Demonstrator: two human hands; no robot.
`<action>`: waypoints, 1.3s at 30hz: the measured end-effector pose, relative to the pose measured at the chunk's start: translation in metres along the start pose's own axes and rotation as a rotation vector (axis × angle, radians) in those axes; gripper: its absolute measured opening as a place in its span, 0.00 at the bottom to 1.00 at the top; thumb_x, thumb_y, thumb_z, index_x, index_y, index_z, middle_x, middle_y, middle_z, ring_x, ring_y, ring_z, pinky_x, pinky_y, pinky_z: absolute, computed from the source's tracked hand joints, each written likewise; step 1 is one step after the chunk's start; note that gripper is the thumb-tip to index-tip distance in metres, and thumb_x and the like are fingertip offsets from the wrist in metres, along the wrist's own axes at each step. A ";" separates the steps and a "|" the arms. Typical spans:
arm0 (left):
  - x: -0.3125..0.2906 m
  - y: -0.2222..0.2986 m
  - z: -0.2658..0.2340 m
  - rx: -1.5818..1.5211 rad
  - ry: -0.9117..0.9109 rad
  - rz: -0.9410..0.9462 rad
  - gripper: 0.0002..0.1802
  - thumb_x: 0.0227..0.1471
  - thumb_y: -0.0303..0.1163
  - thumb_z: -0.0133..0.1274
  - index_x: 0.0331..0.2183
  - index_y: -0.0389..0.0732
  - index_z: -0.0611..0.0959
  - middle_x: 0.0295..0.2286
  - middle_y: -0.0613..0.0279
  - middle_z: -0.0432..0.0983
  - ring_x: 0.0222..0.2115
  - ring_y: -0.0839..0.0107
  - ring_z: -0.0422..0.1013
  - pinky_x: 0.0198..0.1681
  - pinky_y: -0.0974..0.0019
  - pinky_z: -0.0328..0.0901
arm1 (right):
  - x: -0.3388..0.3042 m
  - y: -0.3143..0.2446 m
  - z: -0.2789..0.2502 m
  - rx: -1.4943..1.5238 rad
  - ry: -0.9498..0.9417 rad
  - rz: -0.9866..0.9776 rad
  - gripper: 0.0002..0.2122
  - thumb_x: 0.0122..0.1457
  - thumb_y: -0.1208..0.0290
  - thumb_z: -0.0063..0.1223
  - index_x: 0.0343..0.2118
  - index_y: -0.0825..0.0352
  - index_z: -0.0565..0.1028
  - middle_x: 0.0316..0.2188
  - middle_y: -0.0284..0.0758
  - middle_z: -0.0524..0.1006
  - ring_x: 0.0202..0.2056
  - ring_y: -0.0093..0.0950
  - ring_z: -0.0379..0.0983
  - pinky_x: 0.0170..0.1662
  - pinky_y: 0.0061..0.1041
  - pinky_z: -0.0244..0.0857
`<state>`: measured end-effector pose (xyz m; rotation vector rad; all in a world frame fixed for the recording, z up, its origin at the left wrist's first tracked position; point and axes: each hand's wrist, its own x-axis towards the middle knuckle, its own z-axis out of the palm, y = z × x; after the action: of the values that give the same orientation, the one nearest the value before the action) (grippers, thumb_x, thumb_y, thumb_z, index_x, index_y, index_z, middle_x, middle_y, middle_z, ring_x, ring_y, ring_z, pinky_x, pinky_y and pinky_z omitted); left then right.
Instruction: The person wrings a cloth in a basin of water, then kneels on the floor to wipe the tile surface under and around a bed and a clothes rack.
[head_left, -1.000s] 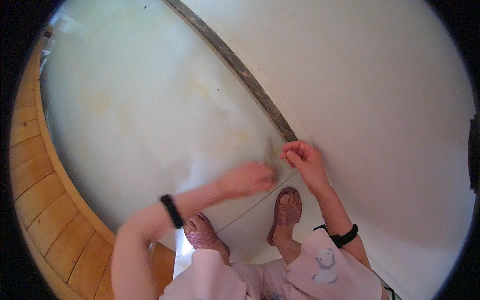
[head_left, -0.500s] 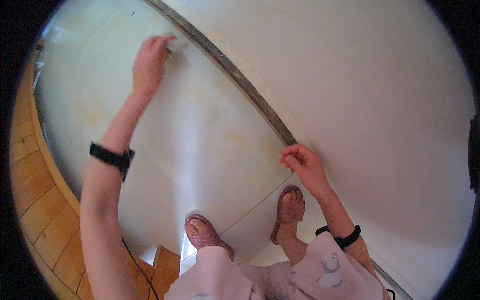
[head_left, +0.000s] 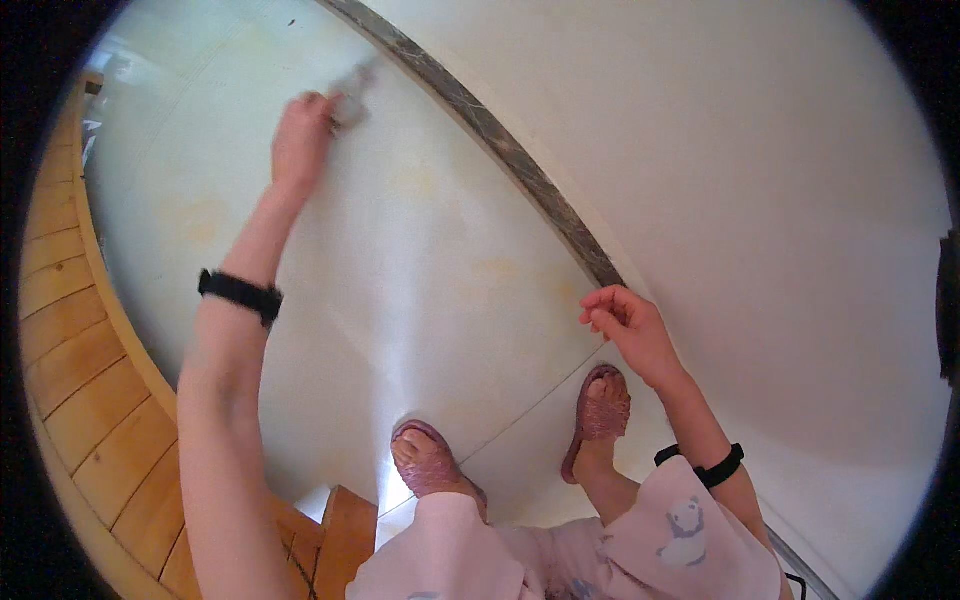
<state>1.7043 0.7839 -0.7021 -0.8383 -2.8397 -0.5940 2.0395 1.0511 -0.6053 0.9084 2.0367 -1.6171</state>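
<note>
My left hand [head_left: 303, 135] reaches out over the pale floor at the upper left, its fingers closed on a small greyish, see-through-looking thing [head_left: 349, 103] that is smeared by motion. Its kind cannot be made out. Near the lower end of the dark marbled skirting strip [head_left: 500, 145] hangs my right hand [head_left: 632, 325]. Its fingers are loosely bent and apart from the thumb, with nothing visible in them. A black band [head_left: 240, 292] circles my left forearm, and another black band [head_left: 715, 466] my right one.
Below me are my feet in reddish sandals [head_left: 428, 460] on the pale tiled floor [head_left: 330, 380]. A wooden plank structure [head_left: 85, 370] curves along the left side. The white wall [head_left: 740, 200] rises to the right beyond the skirting strip.
My left hand has shifted slightly down and toward me, with the small grey thing still in it. The whole view has slid a little, and my right hand keeps its loose pose.
</note>
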 end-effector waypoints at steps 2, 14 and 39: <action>0.013 -0.001 -0.011 0.007 0.159 0.049 0.16 0.46 0.22 0.44 0.39 0.43 0.77 0.33 0.56 0.70 0.38 0.59 0.66 0.38 0.60 0.64 | 0.001 -0.001 0.002 0.013 -0.021 -0.004 0.07 0.56 0.76 0.45 0.37 0.67 0.73 0.29 0.31 0.76 0.31 0.18 0.70 0.35 0.19 0.63; -0.225 0.241 0.075 -0.308 -0.452 0.954 0.22 0.47 0.37 0.47 0.46 0.45 0.73 0.49 0.61 0.63 0.51 0.66 0.59 0.56 0.60 0.53 | 0.001 -0.002 -0.019 -0.031 0.083 -0.057 0.07 0.55 0.76 0.47 0.36 0.68 0.72 0.29 0.32 0.75 0.31 0.19 0.70 0.37 0.19 0.65; -0.193 0.104 0.006 -0.465 -0.742 1.112 0.21 0.51 0.30 0.41 0.49 0.44 0.69 0.52 0.59 0.61 0.51 0.65 0.59 0.54 0.61 0.54 | 0.019 -0.047 0.008 -0.076 -0.102 -0.085 0.07 0.55 0.75 0.48 0.37 0.67 0.73 0.29 0.30 0.75 0.30 0.18 0.69 0.35 0.18 0.63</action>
<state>1.9233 0.7706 -0.7155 -2.8590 -2.0432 -0.8324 1.9930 1.0424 -0.5866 0.7072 2.0764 -1.5835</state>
